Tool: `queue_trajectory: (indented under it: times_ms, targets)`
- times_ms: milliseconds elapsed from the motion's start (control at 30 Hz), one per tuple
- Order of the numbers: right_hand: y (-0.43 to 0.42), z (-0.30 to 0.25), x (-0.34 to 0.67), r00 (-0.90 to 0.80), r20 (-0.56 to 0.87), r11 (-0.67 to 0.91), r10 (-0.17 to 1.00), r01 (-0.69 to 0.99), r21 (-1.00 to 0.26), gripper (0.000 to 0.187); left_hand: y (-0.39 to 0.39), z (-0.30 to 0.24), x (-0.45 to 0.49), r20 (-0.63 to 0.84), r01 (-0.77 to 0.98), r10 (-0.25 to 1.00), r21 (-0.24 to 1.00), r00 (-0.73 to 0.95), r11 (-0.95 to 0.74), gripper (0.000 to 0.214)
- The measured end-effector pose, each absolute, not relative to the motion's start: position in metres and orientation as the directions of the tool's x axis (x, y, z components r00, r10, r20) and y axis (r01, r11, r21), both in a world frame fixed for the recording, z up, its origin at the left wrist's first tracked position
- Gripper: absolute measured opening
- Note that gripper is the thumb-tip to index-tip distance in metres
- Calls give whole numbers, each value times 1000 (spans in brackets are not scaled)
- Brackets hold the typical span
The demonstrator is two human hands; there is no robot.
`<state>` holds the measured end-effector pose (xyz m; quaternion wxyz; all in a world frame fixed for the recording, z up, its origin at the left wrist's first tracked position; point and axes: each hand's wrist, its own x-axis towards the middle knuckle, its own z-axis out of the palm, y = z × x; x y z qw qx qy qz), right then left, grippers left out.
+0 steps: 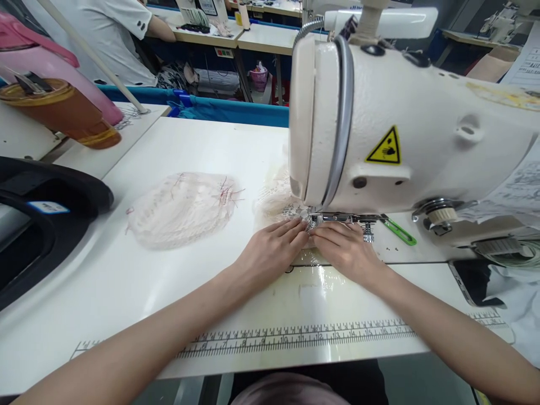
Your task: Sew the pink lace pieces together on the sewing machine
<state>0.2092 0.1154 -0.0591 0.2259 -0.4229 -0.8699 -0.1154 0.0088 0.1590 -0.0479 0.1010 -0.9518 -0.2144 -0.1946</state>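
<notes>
A piece of pale lace fabric lies under the needle end of a white sewing machine. My left hand rests on the lace, its fingers stretched flat and their tips just left of the presser foot. From the other side, my right hand lies with fingers extended, tips close to the foot and near my left fingertips. Both thumbs are mostly hidden, and little of the lace under the hands shows. Further left on the table is a second sheer lace piece with loose red threads.
Right of the machine foot lie green thread snips and a phone. A black curved object stands at the left, near a brown cup and a pink bottle. A printed ruler runs along the front edge. A co-worker sits beyond.
</notes>
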Motion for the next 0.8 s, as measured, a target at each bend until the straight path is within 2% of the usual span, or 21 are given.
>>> queue_trajectory:
  times_ms: [100, 200, 267, 333, 533, 733, 800]
  targets:
    - [115, -57, 207, -522, 506, 632, 687, 772, -61, 14, 157, -44, 8, 449, 493, 429, -28, 783, -870, 22]
    - [115, -57, 206, -536, 488, 683, 689, 704, -192, 10, 155, -40, 5, 472, 526, 497, 80, 729, -847, 16]
    - [114, -58, 206, -546, 485, 709, 683, 656, -261, 9, 154, -38, 3, 467, 487, 471, 96, 748, -868, 8]
    - [112, -60, 207, -550, 491, 721, 676, 631, -286, 7, 154, -37, 2, 473, 433, 411, 68, 779, -899, 13]
    - [108, -57, 209, -545, 543, 745, 639, 615, -259, 8, 153, -36, 1, 514, 412, 332, -46, 791, -910, 25]
    - [109, -48, 216, -595, 597, 812, 538, 556, -178, 6, 153, -34, 0, 488, 383, 277, -130, 828, -915, 25]
    - [108, -47, 216, -612, 610, 834, 504, 528, -160, 5, 152, -35, 0, 463, 349, 260, -118, 848, -930, 21]
